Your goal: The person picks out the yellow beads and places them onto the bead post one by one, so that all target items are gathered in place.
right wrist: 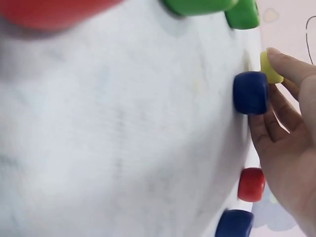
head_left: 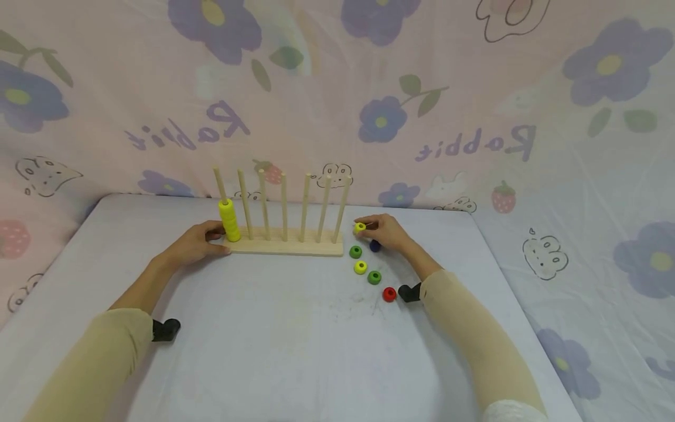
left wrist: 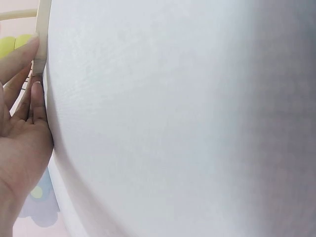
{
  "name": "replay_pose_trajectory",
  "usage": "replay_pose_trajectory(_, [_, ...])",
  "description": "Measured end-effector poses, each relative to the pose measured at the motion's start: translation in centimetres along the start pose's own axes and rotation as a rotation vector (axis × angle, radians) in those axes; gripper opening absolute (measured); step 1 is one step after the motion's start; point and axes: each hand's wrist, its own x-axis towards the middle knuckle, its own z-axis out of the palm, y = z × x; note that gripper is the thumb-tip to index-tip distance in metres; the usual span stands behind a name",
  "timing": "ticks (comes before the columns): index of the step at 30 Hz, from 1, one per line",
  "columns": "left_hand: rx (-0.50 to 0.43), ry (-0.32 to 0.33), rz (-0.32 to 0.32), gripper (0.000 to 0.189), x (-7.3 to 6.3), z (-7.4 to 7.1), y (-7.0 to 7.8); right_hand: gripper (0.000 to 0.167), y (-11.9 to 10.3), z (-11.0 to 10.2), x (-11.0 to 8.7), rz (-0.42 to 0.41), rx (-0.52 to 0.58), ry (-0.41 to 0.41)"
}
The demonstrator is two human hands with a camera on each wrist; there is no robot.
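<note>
A wooden peg rack (head_left: 285,248) with a row of upright pegs stands at the back of the table. Several yellow beads (head_left: 229,220) are stacked on its leftmost peg; the other pegs are bare. My left hand (head_left: 194,241) holds the left end of the rack's base (left wrist: 43,29), thumb at the front edge. To the right of the rack, my right hand (head_left: 387,231) pinches a yellow bead (head_left: 360,228) between thumb and fingers. A dark blue bead (right wrist: 251,93) sits on the table right by that hand, partly covered by it in the head view.
In front of the right hand lie two green beads (head_left: 355,252), another yellow bead (head_left: 360,267) and a red bead (head_left: 389,294). The right wrist view also shows a red bead (right wrist: 252,184) and a blue bead (right wrist: 235,223) beyond the hand. A patterned curtain (head_left: 316,88) hangs behind.
</note>
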Motion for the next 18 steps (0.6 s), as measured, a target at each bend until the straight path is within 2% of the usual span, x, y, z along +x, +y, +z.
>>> replay_pose_trajectory(6, [0.009,0.009,0.013,0.072,0.0,0.0,0.0,0.039,-0.5,-0.8,-0.2,-0.002,0.007,0.045])
replay_pose_trajectory(14, [0.000,0.010,0.009,0.073,0.1,0.1,-0.1,0.041,-1.4,-2.2,-0.6,-0.072,0.048,0.079])
replay_pose_trajectory(18, [0.001,0.012,0.006,0.073,0.2,-0.1,-0.2,0.044,-2.0,-3.0,-0.7,-0.063,0.056,0.112])
